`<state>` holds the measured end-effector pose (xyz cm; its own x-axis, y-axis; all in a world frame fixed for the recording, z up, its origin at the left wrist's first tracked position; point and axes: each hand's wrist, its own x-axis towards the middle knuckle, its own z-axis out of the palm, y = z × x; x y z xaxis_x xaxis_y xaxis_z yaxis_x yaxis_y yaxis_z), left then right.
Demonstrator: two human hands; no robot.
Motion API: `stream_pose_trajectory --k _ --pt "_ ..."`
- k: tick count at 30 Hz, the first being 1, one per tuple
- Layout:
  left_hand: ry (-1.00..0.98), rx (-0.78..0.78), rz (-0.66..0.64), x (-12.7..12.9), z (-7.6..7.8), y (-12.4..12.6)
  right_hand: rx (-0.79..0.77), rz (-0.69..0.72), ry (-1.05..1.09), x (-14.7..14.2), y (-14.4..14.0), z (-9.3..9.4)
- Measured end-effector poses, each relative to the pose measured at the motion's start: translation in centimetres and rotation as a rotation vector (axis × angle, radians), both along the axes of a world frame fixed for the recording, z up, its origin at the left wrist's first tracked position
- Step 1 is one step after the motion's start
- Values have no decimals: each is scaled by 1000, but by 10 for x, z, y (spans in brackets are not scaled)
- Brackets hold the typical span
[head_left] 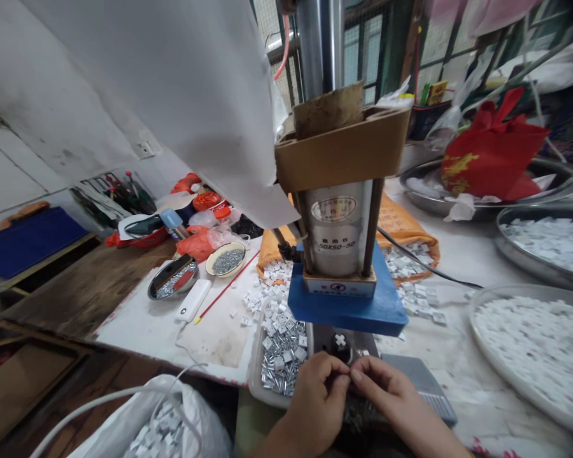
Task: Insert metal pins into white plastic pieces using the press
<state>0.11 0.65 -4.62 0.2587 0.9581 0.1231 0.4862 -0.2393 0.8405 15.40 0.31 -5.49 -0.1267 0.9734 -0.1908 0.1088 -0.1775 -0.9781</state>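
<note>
My left hand (321, 395) and my right hand (381, 385) meet fingertip to fingertip in front of the press (339, 242). Both are closed in a pinch, and whatever lies between the fingers is too small to make out. Just beyond them, a white cross-shaped piece (340, 341) sits on a round black holder under the blue press head (346, 305). Left of my left hand is a plastic tub (254, 375) with metal pins (279, 375) and small white square pieces mixed together.
A grey ribbed block (420, 381) lies right of the press. Farther right stand a round tray (487, 343) and a metal basin (510, 245) of white pieces. At left are bowls of small metal parts (228, 261), a white power bank (193, 300), a red stick (226, 286) and a white sack (195, 407).
</note>
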Motion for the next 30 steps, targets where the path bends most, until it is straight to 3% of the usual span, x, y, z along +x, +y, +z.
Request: stream_pose_trajectory --k 30 --pt "-4 -4 -1 2 0 -2 19 -22 30 1 -1 -9"
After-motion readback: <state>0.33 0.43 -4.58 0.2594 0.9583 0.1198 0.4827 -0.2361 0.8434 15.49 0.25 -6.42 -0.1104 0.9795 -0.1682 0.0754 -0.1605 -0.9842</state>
